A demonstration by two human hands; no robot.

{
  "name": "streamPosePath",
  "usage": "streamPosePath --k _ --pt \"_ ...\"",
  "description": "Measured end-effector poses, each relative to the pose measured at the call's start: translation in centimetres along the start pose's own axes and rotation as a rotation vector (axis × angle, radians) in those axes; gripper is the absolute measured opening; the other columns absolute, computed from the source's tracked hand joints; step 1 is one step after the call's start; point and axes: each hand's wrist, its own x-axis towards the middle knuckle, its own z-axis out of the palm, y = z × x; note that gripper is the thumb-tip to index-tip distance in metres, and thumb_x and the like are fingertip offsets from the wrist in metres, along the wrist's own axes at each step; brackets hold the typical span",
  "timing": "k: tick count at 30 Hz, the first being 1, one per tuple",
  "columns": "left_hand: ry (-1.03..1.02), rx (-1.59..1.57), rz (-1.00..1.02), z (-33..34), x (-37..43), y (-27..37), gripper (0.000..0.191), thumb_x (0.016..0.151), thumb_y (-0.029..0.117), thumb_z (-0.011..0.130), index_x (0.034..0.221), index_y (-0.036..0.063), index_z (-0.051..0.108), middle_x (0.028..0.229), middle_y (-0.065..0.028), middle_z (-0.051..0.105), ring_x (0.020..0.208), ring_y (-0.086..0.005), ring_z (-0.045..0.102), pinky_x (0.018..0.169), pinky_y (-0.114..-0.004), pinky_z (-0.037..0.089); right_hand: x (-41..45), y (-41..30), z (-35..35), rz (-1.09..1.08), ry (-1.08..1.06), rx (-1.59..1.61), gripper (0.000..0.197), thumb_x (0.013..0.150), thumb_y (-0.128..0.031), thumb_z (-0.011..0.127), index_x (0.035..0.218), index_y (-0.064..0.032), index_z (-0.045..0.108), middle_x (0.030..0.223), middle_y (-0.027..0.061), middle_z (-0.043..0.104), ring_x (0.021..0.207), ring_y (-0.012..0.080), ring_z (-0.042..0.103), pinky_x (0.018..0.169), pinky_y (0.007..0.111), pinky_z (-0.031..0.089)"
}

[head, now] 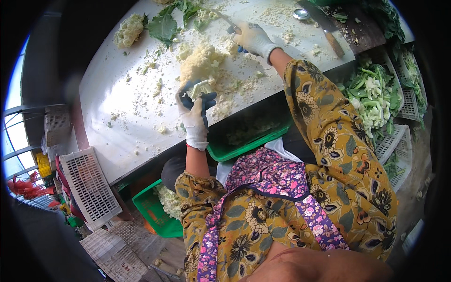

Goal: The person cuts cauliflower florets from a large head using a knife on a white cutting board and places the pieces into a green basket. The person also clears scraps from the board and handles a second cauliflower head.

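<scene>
My left hand (193,114), in a white knit glove with dark blue coating, grips a piece of cauliflower (201,89) with its pale cut stems facing up. Just beyond it, cauliflower florets (202,61) sit heaped on the white tabletop (141,116). Out to the right, my right hand (253,39) wears a similar glove and is closed around the handle of a knife (227,20). Its blade points away to the upper left, apart from the cauliflower. Crumbs of cauliflower lie scattered around both hands.
A whole cauliflower (129,31) and green leaves (164,28) lie at the far left. Another knife (333,42) rests on the right, near a round metal-rimmed object (301,14). Below the table edge are green crates (250,141); trimmings fill a white crate (398,79).
</scene>
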Motion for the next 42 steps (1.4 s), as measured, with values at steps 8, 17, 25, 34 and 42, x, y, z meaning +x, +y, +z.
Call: streamPosePath --k 8,17,25,34,42 --pt "-0.05 0.552 0.259 0.8 0.2 -2.3 0.049 0.09 -0.006 0.055 0.137 0.0071 0.046 0.13 -0.0176 0.058 0.099 -0.031 0.069 0.078 -0.036 0.059 0.0 5.4 -0.2 -0.077 -0.024 -0.484 0.067 0.083 -0.052 0.068 0.143 -0.0247 0.053 0.125 0.0161 0.067 0.112 0.0328 0.066 0.1 0.039 0.05" --pt "-0.3 1.887 0.294 2.3 1.0 -3.2 0.035 0.09 0.009 0.057 0.122 0.021 0.055 0.145 -0.0213 0.047 0.091 -0.037 0.07 0.07 -0.041 0.059 0.2 -1.5 1.6 -0.237 -0.201 -0.581 0.062 0.086 -0.042 0.065 0.144 -0.0304 0.05 0.127 0.0149 0.065 0.113 0.0333 0.065 0.095 0.043 0.053" --pt "0.156 0.185 0.026 -0.6 -2.3 -2.2 0.042 0.091 0.004 0.069 0.128 0.0057 0.051 0.124 -0.0138 0.062 0.096 -0.028 0.069 0.073 -0.038 0.059 1.9 3.8 2.2 0.016 -0.113 0.126 0.07 0.083 -0.046 0.069 0.143 -0.0168 0.052 0.122 0.0114 0.069 0.097 0.0236 0.069 0.085 0.038 0.054" --pt "-0.152 -0.991 -0.156 -5.1 -9.5 -2.8 0.049 0.099 0.038 0.049 0.141 0.0114 0.051 0.146 -0.0098 0.051 0.139 -0.0294 0.043 0.117 -0.052 0.028 -14.6 -8.6 7.7 -0.796 -0.284 0.091 0.051 0.082 -0.042 0.072 0.127 -0.0188 0.062 0.108 0.0109 0.068 0.101 0.032 0.069 0.083 0.043 0.056" --pt "-0.008 -1.173 0.411 -12.5 -19.7 1.6 0.065 0.095 0.037 0.057 0.152 0.0096 0.038 0.164 -0.0096 0.024 0.151 -0.0336 0.021 0.124 -0.05 0.02 -13.9 -10.4 6.6 -0.716 -0.265 0.246 0.053 0.089 -0.05 0.067 0.13 -0.0168 0.061 0.118 0.0139 0.065 0.105 0.0313 0.068 0.085 0.042 0.055"
